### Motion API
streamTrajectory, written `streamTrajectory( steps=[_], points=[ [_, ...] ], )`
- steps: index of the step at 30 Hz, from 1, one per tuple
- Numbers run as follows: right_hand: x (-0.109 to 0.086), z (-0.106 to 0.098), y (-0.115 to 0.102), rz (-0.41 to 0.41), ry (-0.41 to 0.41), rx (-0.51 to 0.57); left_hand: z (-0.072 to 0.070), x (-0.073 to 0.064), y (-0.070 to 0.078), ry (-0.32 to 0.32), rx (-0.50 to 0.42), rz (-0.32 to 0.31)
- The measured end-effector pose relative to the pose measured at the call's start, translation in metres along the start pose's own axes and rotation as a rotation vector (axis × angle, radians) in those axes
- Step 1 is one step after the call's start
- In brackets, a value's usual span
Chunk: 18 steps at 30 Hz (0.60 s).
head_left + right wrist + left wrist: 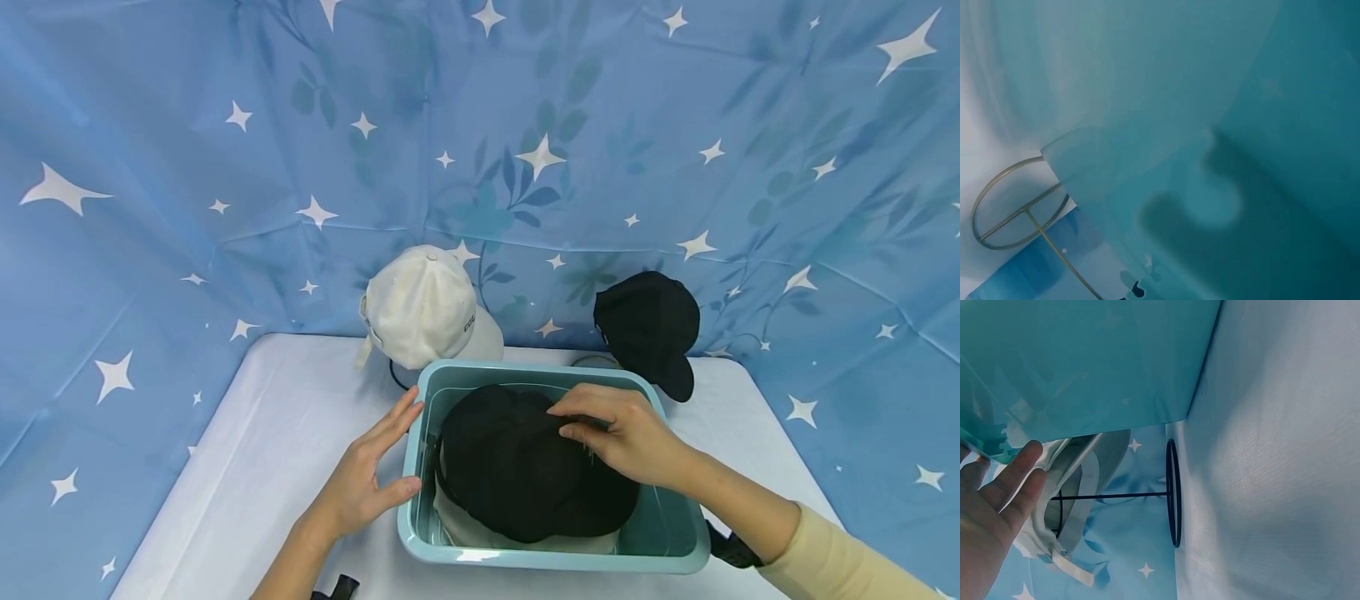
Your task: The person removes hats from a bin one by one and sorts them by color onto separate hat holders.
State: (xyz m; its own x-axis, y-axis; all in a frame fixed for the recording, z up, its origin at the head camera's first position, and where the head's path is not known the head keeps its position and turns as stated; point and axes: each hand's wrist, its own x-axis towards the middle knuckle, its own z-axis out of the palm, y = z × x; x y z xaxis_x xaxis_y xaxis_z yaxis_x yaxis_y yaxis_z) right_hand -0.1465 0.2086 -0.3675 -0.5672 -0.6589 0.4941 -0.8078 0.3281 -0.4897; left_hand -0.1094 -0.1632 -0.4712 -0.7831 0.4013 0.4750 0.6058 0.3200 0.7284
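While in tub (570, 562), blk cap (517, 467) rightward

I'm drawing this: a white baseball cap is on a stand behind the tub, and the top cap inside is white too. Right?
No: the top baseball cap inside the tub is black, as the head view shows. The white baseball cap is on a stand behind it.

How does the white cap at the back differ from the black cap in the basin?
The white cap shows dark lettering on pale fabric, whereas the black cap is dark. The white cap sits on a thin stand; the black cap lies in the basin. The right hand is over the black cap, while neither hand is on the white cap. Both have rounded crowns.
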Motion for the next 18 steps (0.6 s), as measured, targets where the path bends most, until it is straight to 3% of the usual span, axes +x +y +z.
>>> streamTrajectory(
  steps=[18],
  points=[
    [0.002,-0.018,-0.006,-0.082,0.062,-0.030,0.001,0.000,-0.001,0.004,-0.008,-0.003]
  ],
)
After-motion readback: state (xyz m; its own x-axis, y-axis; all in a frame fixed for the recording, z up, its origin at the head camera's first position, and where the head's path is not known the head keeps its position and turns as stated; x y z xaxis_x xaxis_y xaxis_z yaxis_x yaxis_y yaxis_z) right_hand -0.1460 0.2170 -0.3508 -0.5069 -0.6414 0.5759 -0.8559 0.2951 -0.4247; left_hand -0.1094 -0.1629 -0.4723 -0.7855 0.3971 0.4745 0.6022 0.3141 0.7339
